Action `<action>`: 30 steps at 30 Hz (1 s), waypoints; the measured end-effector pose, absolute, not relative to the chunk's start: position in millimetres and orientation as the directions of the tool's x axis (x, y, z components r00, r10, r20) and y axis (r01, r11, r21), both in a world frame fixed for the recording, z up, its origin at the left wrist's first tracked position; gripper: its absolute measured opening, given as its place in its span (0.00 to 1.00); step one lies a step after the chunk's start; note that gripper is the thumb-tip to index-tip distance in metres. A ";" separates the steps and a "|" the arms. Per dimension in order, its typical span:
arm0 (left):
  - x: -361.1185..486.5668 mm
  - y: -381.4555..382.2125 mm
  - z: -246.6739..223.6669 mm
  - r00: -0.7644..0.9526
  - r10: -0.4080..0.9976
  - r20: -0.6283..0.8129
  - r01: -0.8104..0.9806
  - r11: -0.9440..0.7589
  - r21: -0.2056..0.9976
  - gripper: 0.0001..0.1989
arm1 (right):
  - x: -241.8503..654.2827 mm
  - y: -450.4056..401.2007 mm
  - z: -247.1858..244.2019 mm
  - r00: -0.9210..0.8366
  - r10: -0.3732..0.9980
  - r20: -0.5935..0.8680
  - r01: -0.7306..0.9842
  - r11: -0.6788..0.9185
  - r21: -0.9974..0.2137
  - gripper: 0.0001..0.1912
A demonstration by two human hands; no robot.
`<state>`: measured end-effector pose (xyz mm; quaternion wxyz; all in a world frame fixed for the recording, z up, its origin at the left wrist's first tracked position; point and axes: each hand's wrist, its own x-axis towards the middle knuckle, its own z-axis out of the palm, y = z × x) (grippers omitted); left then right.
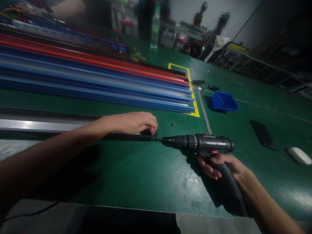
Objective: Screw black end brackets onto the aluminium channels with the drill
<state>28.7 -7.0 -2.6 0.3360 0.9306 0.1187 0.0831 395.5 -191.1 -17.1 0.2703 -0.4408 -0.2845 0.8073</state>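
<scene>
My right hand (226, 165) is wrapped round the handle of a black cordless drill (207, 143), which points left. The drill's thin bit reaches the end of a long dark metal profile (126, 136) lying along the green table. At that same end my left hand (141, 123) rests with curled fingers, pinching a small black end piece (154, 136) against the profile. Most of that piece is hidden behind the fingers. A small dark screw-like part (173, 124) lies on the table just beyond the bit.
Blue profiles (97, 81) and red profiles (97, 61) lie side by side behind my left arm, ending by yellow tape (197, 112). To the right are a blue bin (223, 102), a black flat object (263, 135) and a white rounded object (299, 155). A bottle (155, 27) stands farther back.
</scene>
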 end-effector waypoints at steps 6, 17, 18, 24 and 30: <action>28.7 -7.2 -1.9 0.959 0.274 0.078 0.163 -0.752 0.639 0.14 | 392.6 -189.9 -13.6 -0.477 0.691 -0.543 -0.186 -0.683 -0.706 0.14; 29.5 -8.1 -0.8 0.956 0.280 0.083 0.164 -0.751 0.640 0.13 | 395.8 -189.8 -16.4 -0.458 0.680 -0.573 -0.156 -0.696 -0.701 0.15; 29.7 -8.1 -0.7 0.955 0.284 0.081 0.168 -0.748 0.642 0.13 | 395.1 -189.8 -15.8 -0.458 0.680 -0.573 -0.159 -0.697 -0.700 0.16; 29.4 -7.6 -2.3 0.953 0.284 0.103 0.152 -0.746 0.648 0.14 | 393.5 -189.5 -13.9 -0.469 0.675 -0.570 -0.159 -0.699 -0.697 0.17; 29.1 -7.7 -1.8 0.958 0.276 0.083 0.161 -0.752 0.640 0.13 | 395.4 -190.1 -16.0 -0.454 0.673 -0.585 -0.153 -0.705 -0.693 0.17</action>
